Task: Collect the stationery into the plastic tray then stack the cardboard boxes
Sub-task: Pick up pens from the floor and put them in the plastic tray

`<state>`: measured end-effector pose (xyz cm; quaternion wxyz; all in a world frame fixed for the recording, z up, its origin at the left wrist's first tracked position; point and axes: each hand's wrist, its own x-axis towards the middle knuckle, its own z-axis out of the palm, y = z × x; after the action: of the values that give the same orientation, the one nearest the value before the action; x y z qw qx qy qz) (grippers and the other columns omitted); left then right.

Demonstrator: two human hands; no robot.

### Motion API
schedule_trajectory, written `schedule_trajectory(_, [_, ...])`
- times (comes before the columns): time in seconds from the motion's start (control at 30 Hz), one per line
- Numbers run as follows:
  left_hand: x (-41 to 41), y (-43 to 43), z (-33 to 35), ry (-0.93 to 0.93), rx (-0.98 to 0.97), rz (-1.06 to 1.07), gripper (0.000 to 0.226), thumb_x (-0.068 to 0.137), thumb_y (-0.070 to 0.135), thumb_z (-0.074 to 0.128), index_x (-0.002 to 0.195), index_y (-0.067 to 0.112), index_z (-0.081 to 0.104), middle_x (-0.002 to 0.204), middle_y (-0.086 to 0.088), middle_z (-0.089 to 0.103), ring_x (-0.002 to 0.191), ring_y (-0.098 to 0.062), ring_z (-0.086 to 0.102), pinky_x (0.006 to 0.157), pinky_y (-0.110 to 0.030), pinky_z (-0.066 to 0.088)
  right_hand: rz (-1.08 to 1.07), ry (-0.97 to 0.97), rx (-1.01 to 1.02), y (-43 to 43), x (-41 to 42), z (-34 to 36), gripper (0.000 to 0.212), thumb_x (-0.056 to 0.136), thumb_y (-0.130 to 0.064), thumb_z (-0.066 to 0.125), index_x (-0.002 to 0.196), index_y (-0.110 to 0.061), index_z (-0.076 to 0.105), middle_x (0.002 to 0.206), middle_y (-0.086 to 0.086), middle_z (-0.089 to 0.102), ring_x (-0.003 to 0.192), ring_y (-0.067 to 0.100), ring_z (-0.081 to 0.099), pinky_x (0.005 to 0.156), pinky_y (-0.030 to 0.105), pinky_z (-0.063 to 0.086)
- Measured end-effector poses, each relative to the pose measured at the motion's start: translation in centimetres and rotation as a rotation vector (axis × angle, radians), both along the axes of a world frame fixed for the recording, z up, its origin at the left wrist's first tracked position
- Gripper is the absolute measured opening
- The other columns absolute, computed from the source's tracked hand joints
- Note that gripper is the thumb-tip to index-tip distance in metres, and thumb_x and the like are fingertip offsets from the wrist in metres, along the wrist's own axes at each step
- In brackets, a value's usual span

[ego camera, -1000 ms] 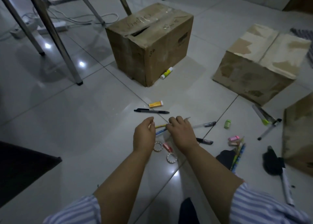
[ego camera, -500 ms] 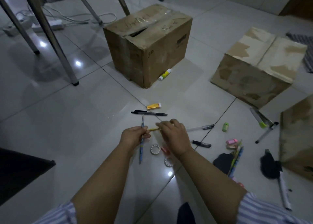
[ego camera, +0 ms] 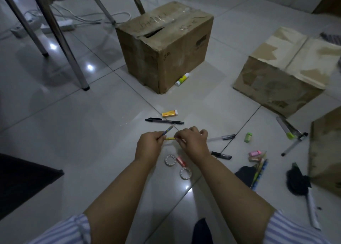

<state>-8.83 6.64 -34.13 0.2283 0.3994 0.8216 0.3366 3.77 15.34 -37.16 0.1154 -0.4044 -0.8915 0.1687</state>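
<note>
Stationery gathering underway: my left hand (ego camera: pixel 147 146) grips a blue pen (ego camera: pixel 167 130); my right hand (ego camera: pixel 191 142) pinches a yellow pencil (ego camera: pixel 170 138); next, the tray, unseen.

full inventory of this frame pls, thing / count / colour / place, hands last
cardboard boxes: 3, brown; taped one far centre, torn one right, third cut off at right edge
glue stick: 1, white and yellow, at the taped box's foot
eraser: 1, yellow, mid floor
black pen: 1, below the eraser
tape rolls: 2, white, between the forearms
green eraser: 1, right
pink erasers: 2 or so, right
power strip: 1, white, far left
left hand: holds a blue pencil
right hand: pinches a yellow pencil
</note>
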Motion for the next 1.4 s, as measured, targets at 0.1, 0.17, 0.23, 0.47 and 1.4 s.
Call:
schedule_trajectory(0.1, [0.5,0.6,-0.2,-0.031,-0.055,-0.114,0.027,0.091,0.017,0.058,0.115,0.011,0.068,0.107,-0.012,0.07,0.1,-0.024,0.062,0.085,-0.027,0.047,-0.083,0.155,-0.071,-0.2,1.4,0.8,0.015,0.091,-0.029,0.054,0.099,-0.029,0.066,0.103,-0.013,0.066,0.103,0.014,0.047,0.068,0.027,0.007])
schedule_trajectory(0.17, [1.2,0.9,-0.3,-0.027,-0.069,-0.21,0.027,0.091,0.016,0.058,0.116,0.011,0.067,0.105,-0.012,0.067,0.097,-0.022,0.059,0.076,-0.022,0.04,-0.111,0.234,-0.118,0.0,2.6,1.2,0.015,0.089,-0.03,0.059,0.099,-0.027,0.068,0.102,-0.013,0.067,0.103,0.013,0.048,0.07,0.026,0.011])
schedule_trajectory(0.23, [1.8,1.3,-0.5,-0.088,-0.046,-0.201,0.027,0.09,0.013,0.059,0.115,0.008,0.068,0.102,-0.012,0.066,0.088,-0.017,0.056,0.069,-0.018,0.035,-0.214,0.378,-0.159,0.1,3.9,1.5,0.016,0.086,-0.026,0.065,0.1,-0.021,0.071,0.1,-0.006,0.069,0.1,0.014,0.052,0.075,0.023,0.023])
schedule_trajectory(0.47, [2.8,2.0,-0.8,-0.459,0.022,0.104,0.023,0.09,0.004,0.056,0.11,-0.001,0.067,0.083,-0.012,0.06,0.057,-0.011,0.052,0.045,-0.011,0.043,-0.686,0.319,-0.435,-1.3,8.0,-0.6,0.025,0.094,-0.024,0.05,0.101,-0.008,0.068,0.092,0.013,0.07,0.084,0.028,0.062,0.062,0.025,0.037])
schedule_trajectory(1.4, [3.9,1.3,-2.2,-0.631,0.161,0.302,0.017,0.091,0.009,0.056,0.1,-0.001,0.067,0.068,-0.005,0.06,0.057,-0.014,0.054,0.052,-0.021,0.051,-1.004,0.267,-0.665,4.0,4.6,-0.5,0.032,0.093,-0.011,0.05,0.12,0.007,0.049,0.119,0.022,0.06,0.105,0.033,0.06,0.07,0.03,0.043])
